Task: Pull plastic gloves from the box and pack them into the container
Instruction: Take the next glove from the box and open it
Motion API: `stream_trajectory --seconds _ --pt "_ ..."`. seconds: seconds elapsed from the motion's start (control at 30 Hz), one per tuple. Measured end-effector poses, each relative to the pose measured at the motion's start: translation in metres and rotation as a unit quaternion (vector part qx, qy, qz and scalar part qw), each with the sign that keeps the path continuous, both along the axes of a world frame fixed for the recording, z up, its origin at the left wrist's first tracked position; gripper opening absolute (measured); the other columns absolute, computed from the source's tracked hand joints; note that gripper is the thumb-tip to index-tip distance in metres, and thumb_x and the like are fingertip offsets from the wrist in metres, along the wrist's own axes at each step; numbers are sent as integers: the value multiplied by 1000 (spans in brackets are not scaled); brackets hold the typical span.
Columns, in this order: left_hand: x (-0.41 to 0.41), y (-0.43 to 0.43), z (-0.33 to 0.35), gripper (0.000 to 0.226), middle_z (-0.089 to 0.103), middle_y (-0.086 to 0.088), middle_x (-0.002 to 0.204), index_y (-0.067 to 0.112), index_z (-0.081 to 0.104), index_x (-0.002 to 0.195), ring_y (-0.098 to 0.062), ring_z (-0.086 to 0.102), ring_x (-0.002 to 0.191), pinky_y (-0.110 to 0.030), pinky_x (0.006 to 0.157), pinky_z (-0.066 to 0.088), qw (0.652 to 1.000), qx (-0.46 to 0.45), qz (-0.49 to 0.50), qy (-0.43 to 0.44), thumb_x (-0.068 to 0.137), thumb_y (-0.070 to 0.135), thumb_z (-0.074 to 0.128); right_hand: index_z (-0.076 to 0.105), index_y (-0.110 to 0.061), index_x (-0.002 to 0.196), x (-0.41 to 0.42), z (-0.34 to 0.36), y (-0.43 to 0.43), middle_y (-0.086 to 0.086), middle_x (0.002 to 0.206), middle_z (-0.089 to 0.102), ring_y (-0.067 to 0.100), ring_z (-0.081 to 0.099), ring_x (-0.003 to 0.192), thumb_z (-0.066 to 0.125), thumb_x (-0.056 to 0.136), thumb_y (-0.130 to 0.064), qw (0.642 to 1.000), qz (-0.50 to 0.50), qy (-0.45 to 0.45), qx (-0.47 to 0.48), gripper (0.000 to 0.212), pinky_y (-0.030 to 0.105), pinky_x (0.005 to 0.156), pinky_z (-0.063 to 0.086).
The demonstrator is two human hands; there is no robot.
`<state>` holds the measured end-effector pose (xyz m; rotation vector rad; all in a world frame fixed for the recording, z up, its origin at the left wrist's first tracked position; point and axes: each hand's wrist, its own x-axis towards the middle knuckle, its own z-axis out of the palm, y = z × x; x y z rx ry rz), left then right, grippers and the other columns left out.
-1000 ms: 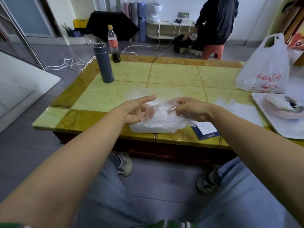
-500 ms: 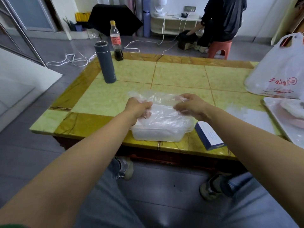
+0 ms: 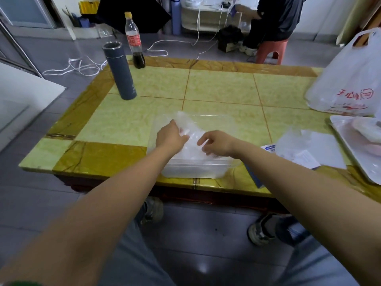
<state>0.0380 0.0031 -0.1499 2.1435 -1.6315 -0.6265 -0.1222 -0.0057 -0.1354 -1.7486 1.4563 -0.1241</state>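
Glove (image 3: 189,131) at fingertips (image 3: 184,138) of L hand (image 3: 170,138) & R hand (image 3: 217,143), over container (image 3: 195,170)

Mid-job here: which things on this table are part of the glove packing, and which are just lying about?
Job:
- plastic glove, gripped by left hand, right hand at it
- clear container
- glove box

Lying about:
- thermos
- cola bottle
- white carrier bag
- tray
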Motion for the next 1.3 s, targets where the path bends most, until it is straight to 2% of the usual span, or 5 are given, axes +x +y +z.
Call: stream_trajectory --seconds 0.27,0.47,0.97,1.17,1.3 --pt "-33 10 48 44 48 -5 114 16 54 115 -24 47 100 -30 76 36 935 -254 -105 -223 75 1 63 63 -14 112 11 -20 -6 6 103 56 23 52 83 57 87 -5 997 34 28 63 28 30 72 43" --pt "-32 5 29 21 61 -12 96 3 58 105 -25 57 76 -31 68 46 921 299 -195 -153 98 22 52 64 -6 114 11 -21 -9 17 115 63 23 53 80 55 91 -3 991 36 89 92 25 27 60 42" --pt "-16 -6 11 57 44 -16 143 3 34 145 -29 51 121 -37 95 43 919 380 -99 -42 101 36 46 57 0 113 12 -28 -20 8 85 56 18 49 64 53 97 -20 972 27 166 163 26 26 56 41" --pt "-22 5 21 25 64 -10 97 4 60 107 -25 60 76 -29 66 49 953 241 -97 -155 94 23 49 56 -1 126 4 -11 -9 13 113 59 29 62 103 55 93 -6 993 -92 -63 29 34 43 94 54" --pt "-49 14 41 16 57 -2 94 12 54 103 -26 55 88 -31 65 36 979 31 -79 -188 92 22 49 67 -4 104 -20 16 13 10 90 67 19 63 73 46 93 -3 969 -130 -187 -98 24 28 68 56"
